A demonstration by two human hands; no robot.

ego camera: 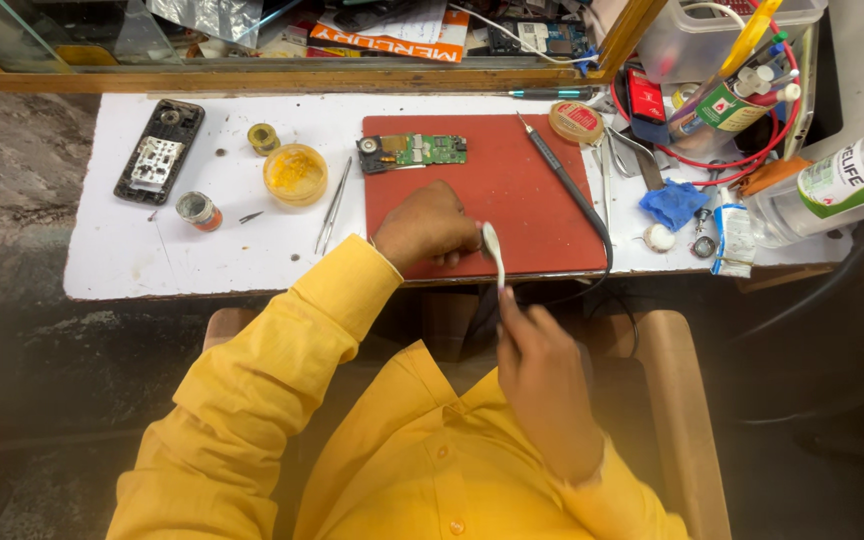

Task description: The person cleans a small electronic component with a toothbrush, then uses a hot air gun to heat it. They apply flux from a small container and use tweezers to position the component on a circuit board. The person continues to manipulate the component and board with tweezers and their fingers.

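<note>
Hands at the near edge of a red mat (512,200), one white tool between them.

Head view: the right hand (542,385) is closed on a slim white tool (493,250), whose tip is pinched by the curled left hand (427,228). A slip could let it drop off the table (132,250). Left of the mat, a yellow paste tub (295,173) is seen open; a clear bottle (832,190) lies far right.

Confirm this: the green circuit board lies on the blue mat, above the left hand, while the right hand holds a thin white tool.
Wrong in one respect: the mat is red, not blue, as the head view shows. The green circuit board does lie on it above the left hand, and the right hand holds the thin white tool.
</note>
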